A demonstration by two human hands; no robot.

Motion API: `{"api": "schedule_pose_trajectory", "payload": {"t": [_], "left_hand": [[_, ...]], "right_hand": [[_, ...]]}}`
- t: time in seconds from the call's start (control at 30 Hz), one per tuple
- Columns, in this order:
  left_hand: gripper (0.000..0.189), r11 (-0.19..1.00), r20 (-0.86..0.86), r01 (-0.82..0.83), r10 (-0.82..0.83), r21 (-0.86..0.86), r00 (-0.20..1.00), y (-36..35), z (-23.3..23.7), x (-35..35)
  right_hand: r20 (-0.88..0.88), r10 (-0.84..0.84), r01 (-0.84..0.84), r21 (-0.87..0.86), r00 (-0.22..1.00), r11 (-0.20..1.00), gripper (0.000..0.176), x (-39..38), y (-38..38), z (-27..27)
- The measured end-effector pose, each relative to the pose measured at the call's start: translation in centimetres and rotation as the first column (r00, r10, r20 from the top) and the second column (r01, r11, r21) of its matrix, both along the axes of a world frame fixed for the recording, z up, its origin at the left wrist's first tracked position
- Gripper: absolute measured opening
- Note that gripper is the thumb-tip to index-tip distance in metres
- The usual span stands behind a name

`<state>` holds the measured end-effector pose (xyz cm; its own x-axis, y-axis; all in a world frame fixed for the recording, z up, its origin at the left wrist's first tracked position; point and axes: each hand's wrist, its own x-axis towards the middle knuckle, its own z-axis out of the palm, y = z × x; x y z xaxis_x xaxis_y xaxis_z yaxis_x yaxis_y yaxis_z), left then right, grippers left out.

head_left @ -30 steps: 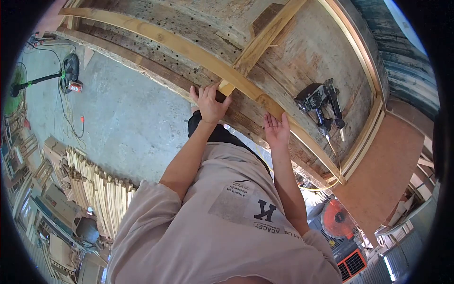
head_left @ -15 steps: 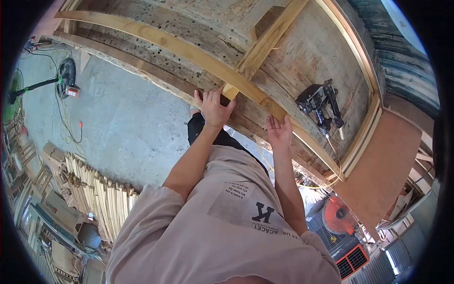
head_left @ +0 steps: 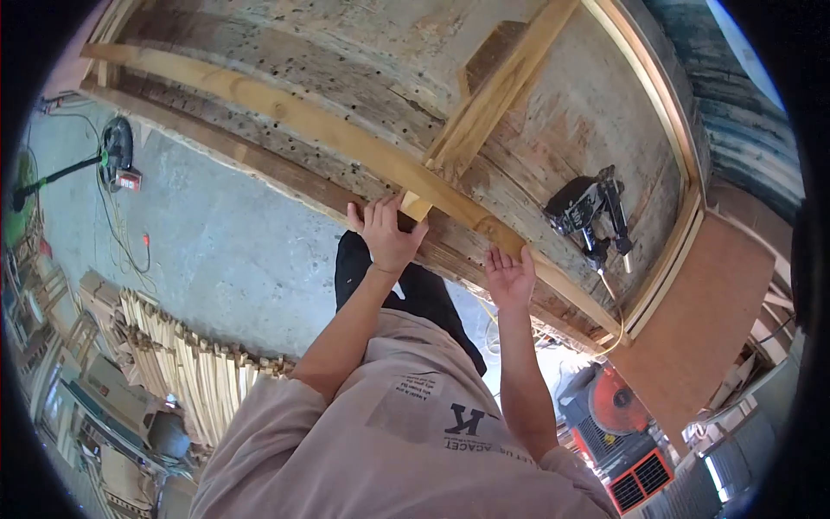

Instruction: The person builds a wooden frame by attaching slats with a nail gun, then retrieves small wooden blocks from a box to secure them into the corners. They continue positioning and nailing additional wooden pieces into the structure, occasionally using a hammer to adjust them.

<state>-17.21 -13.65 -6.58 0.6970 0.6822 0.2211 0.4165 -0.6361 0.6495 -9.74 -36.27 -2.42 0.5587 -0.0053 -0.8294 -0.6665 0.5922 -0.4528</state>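
A long wooden strip [head_left: 346, 140] stands along the near side of the bench, crossing over a wooden crosspiece [head_left: 484, 104]. The crosspiece's near end pokes out under the strip, and my left hand [head_left: 391, 238] is closed around that end, thumb on one side and fingers on the other. Farther right, my right hand [head_left: 510, 281] is palm up with its fingers loosely spread, fingertips at the strip's lower edge. Beyond that hand a black nail gun [head_left: 584, 212] lies on the bench top [head_left: 562, 130], its air hose running toward the near right corner.
A wooden frame rail [head_left: 657, 95] borders the bench's right end, with a brown panel [head_left: 705, 285] beside it. Bundled wooden sticks [head_left: 199, 363] stand on the floor at left. A red and black fan unit [head_left: 618, 415] sits lower right. Cables [head_left: 130, 233] trail across the floor.
The view has shifted slightly, so the bench sits a little lower and left. My left hand keeps its hold on the crosspiece end; my right hand stays open by the strip.
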Motion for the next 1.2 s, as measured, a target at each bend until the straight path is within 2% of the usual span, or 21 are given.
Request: {"api": "schedule_pose_trajectory", "payload": {"t": [0.07,0.13,0.17,0.2,0.27,0.3,0.37,0.4,0.47,0.6,0.67,0.8,0.87,0.97,1.2], "left_hand": [[0.052,0.999,0.003,0.027,-0.027,0.036,1.0,0.0,-0.4,-0.2],[0.051,0.996,0.009,0.052,-0.053,0.076,0.999,0.0,0.3,0.1],[0.05,0.996,-0.008,0.056,-0.055,0.076,0.998,-0.1,0.1,0.2],[0.049,0.995,-0.022,0.054,-0.053,0.081,0.998,-0.3,0.0,0.2],[0.048,0.993,-0.064,0.061,-0.055,0.101,0.996,-0.7,0.1,0.0],[0.049,0.996,-0.063,0.043,-0.038,0.077,0.997,-0.7,0.0,0.0],[0.049,0.996,-0.062,0.027,-0.022,0.083,0.998,-0.6,0.0,0.0],[0.05,0.995,-0.071,0.035,-0.028,0.096,0.997,-0.6,-0.1,0.0],[0.05,0.992,-0.085,0.042,-0.032,0.116,0.996,-0.7,-0.1,0.0],[0.055,0.998,-0.06,0.023,-0.019,0.06,0.998,-0.7,-0.1,-0.2],[0.055,0.997,-0.058,0.011,-0.007,0.073,0.998,-0.7,-0.1,-0.2],[0.053,0.998,-0.02,-0.014,0.015,0.066,1.0,-0.6,-0.2,-0.1],[0.052,0.997,0.016,-0.013,0.012,0.073,1.0,-0.7,0.2,0.1],[0.05,0.998,0.027,-0.016,0.014,0.06,1.0,-0.5,0.2,0.0],[0.049,0.998,0.03,-0.022,0.02,0.058,0.999,-0.5,0.6,0.1]], "right_hand": [[-0.016,-0.028,0.028,-0.009,0.999,1.0,0.038,-0.6,-0.5,-0.7],[0.009,0.008,-0.009,0.116,1.0,0.993,0.041,-1.0,-1.2,-1.7],[0.014,0.051,-0.052,0.148,0.999,0.988,0.044,-1.2,-1.1,-1.6],[0.009,0.027,-0.028,0.155,1.0,0.988,0.044,-1.2,-1.0,-1.8],[0.036,0.088,-0.095,0.32,0.995,0.943,0.047,-1.0,-0.7,-2.2],[0.03,0.093,-0.097,0.342,0.995,0.935,0.047,-0.8,-0.7,-2.1],[0.043,0.067,-0.078,0.359,0.997,0.93,0.036,-0.5,-0.3,-2.0],[0.044,0.059,-0.071,0.378,0.997,0.923,0.036,-0.4,-0.3,-2.0],[0.047,0.114,-0.123,0.321,0.992,0.939,0.032,-0.5,-0.5,-1.8],[0.064,0.151,-0.163,0.356,0.987,0.92,0.032,-0.3,-0.8,-1.9],[0.079,0.173,-0.19,0.338,0.982,0.922,0.04,-0.3,-1.0,-2.1],[0.105,0.25,-0.27,0.297,0.963,0.916,0.039,0.0,-1.0,-1.5],[0.071,0.232,-0.242,0.249,0.97,0.938,0.039,0.1,-0.9,-1.5],[0.126,0.25,-0.277,0.296,0.96,0.914,0.04,0.0,-1.1,-1.7],[0.116,0.233,-0.256,0.269,0.966,0.928,0.04,0.1,-1.0,-1.6]]}}
